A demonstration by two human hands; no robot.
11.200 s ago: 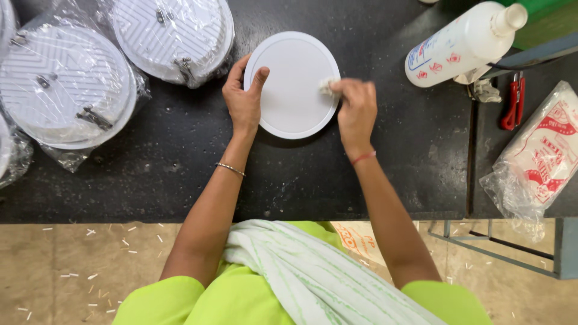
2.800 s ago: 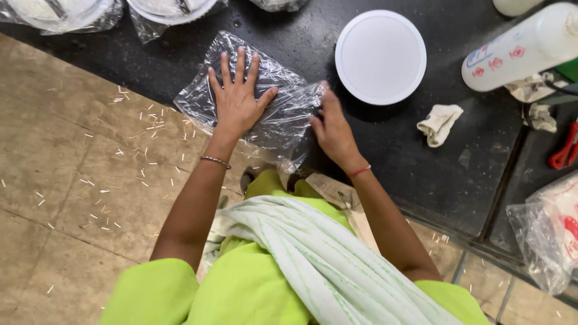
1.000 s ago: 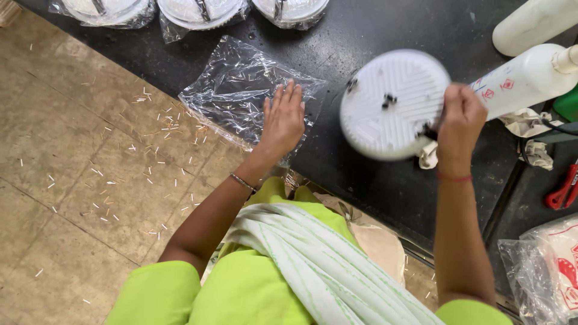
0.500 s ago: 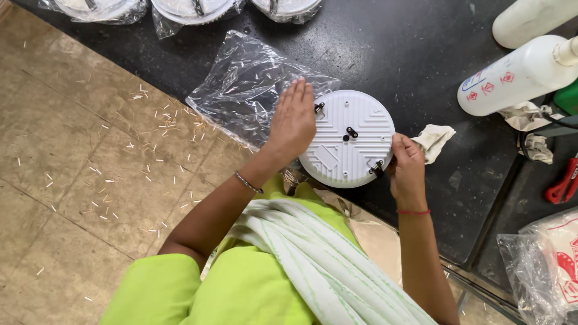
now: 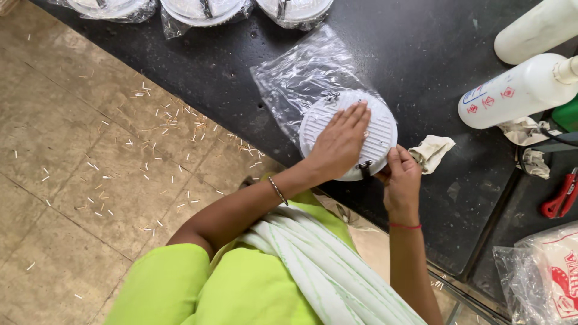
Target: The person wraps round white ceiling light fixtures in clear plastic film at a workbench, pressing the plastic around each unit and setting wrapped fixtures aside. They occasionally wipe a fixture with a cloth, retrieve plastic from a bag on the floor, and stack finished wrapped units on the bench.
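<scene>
A round white ribbed light fitting point(image 5: 378, 126) lies back side up on the black table point(image 5: 433, 48), partly on a clear plastic bag point(image 5: 304, 78). My left hand point(image 5: 341, 141) rests flat on top of the fitting with fingers spread. At the fitting's near edge my right hand point(image 5: 400, 177) pinches a small black spring clip point(image 5: 365, 168).
A crumpled cloth point(image 5: 432, 151) lies just right of the fitting. White spray bottles point(image 5: 521, 90) lie at the right, red pliers point(image 5: 560, 195) beyond them. Several bagged fittings point(image 5: 201, 11) line the far edge. A printed bag point(image 5: 551, 274) sits bottom right. The tiled floor point(image 5: 90, 162) is littered with small white bits.
The fitting has slid left onto the plastic bag's edge. My left hand moved fully on top of it, and my right hand shifted to the clip at the near edge.
</scene>
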